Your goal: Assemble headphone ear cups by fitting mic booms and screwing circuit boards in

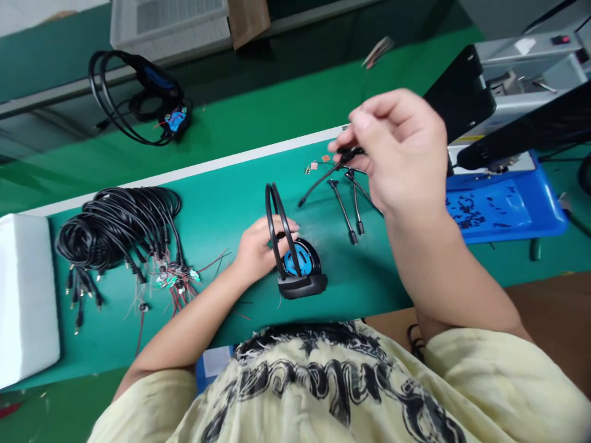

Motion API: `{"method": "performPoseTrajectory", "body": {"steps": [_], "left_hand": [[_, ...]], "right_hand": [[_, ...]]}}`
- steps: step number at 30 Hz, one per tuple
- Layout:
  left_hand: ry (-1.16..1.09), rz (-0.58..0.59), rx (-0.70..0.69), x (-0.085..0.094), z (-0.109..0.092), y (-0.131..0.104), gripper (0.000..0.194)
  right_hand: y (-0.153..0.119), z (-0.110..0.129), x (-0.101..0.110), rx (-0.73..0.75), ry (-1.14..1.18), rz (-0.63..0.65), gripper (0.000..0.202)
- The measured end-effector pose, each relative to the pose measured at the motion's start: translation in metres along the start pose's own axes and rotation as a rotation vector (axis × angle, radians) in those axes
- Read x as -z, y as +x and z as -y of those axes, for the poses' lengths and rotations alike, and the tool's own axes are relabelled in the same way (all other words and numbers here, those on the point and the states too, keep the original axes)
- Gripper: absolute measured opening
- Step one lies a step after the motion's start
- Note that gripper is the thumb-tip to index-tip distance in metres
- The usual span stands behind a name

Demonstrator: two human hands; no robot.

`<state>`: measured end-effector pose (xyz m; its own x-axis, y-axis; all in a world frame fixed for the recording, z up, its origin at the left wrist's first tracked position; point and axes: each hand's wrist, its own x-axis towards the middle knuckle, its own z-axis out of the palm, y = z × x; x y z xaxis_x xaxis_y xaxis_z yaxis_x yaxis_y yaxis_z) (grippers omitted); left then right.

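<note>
A black headset (pixel 302 288) with a twin-rod headband and a blue round inner part in its earcup stands on the green table. My left hand (pixel 258 249) is closed around its far left side; the headband partly hides the fingertips. Raised above the table to the right, my right hand (pixel 401 154) pinches a thin black microphone boom (pixel 318 183), whose free end points down and left towards the headset. Several similar booms (pixel 344 212) lie on the table below that hand. Small copper-coloured pieces (pixel 314 165) lie beyond them.
Coiled black cables (pixel 120 221) with bared wires and small boards (pixel 178 275) lie at left, beside a white foam box (pixel 28 295). At right, a blue tray (pixel 503 212) of small black parts sits under a machine (pixel 521 80). Another headset (pixel 159 92) lies beyond the table's white edge.
</note>
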<state>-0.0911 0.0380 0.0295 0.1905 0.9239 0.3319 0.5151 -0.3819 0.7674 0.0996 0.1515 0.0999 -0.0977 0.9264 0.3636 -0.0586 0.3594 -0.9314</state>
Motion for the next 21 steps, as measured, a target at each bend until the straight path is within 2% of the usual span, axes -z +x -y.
{"method": "performPoseTrajectory", "body": {"steps": [2, 4, 6, 7, 9, 11, 14, 16, 18, 21], "left_hand": [[-0.017, -0.093, 0.095, -0.011, -0.004, 0.014, 0.032], [-0.074, -0.125, 0.197, -0.023, -0.007, 0.032, 0.048], [-0.108, -0.084, 0.224, -0.031, -0.009, 0.050, 0.034], [-0.091, -0.064, 0.203, -0.033, -0.010, 0.057, 0.024], [-0.015, -0.066, 0.136, -0.033, -0.010, 0.063, 0.018], [0.056, -0.057, 0.049, -0.030, -0.009, 0.059, 0.022], [0.147, 0.084, -0.111, -0.027, -0.007, 0.039, 0.024], [0.190, 0.125, -0.164, -0.028, -0.005, 0.025, 0.020], [0.185, 0.086, -0.128, -0.028, -0.005, 0.015, 0.019], [0.123, 0.001, -0.002, -0.023, -0.004, 0.008, 0.017]], "right_hand": [[-0.003, 0.004, -0.004, -0.047, -0.041, 0.071, 0.009], [-0.006, 0.002, -0.009, -0.066, -0.008, 0.083, 0.006], [-0.009, -0.001, -0.011, -0.076, 0.022, 0.076, 0.006], [-0.011, -0.003, -0.009, -0.072, 0.021, 0.065, 0.006], [-0.015, -0.007, -0.002, -0.072, -0.002, 0.029, 0.009], [-0.020, -0.010, 0.007, -0.088, -0.010, -0.009, 0.013], [-0.022, -0.019, 0.012, -0.116, -0.002, -0.043, 0.016], [-0.014, -0.028, 0.008, -0.110, -0.001, -0.046, 0.018], [0.001, -0.034, 0.000, -0.084, 0.021, -0.030, 0.020], [0.021, -0.031, -0.009, 0.057, 0.029, 0.065, 0.017]]}}
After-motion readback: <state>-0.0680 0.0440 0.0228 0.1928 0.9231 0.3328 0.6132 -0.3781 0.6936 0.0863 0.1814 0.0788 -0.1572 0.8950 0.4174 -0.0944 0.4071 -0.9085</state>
